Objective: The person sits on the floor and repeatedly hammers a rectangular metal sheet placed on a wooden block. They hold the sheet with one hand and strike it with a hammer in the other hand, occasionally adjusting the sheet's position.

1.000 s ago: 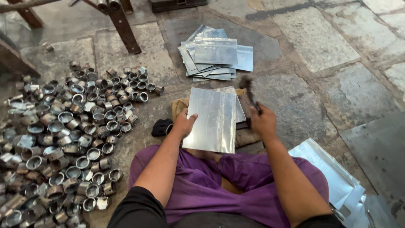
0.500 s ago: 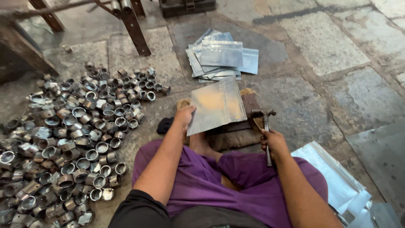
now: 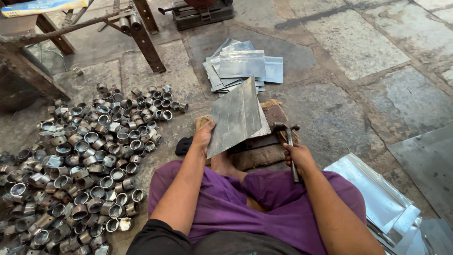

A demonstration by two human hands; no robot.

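Sheet metal (image 3: pixel 236 115) tilts against left fingers (image 3: pixel 206 133); right fingers (image 3: pixel 293 152) grip hammer (image 3: pixel 289 141).

- Sheet (image 3: pixel 237 115): thin grey metal, smooth, dull sheen.
- Hammer (image 3: pixel 289 144): dark, worn metal.
- Block (image 3: pixel 264 146): rough brown wood.
- Rings (image 3: pixel 89 160): shiny bent metal.
- Stack (image 3: pixel 243 66): bright, smooth metal sheets.
- Floor (image 3: pixel 358 42): rough matt stone.
- Trousers (image 3: pixel 278 208): soft purple cloth.

Stone slab floor (image 3: pixel 368 42), grey, cracked joints, daylight. Rusty metal stand legs (image 3: pixel 144 33) at 11 o'clock. Dark machine base (image 3: pixel 200 13) at 12. Wooden bench edge (image 3: pixel 28 71) at 10.
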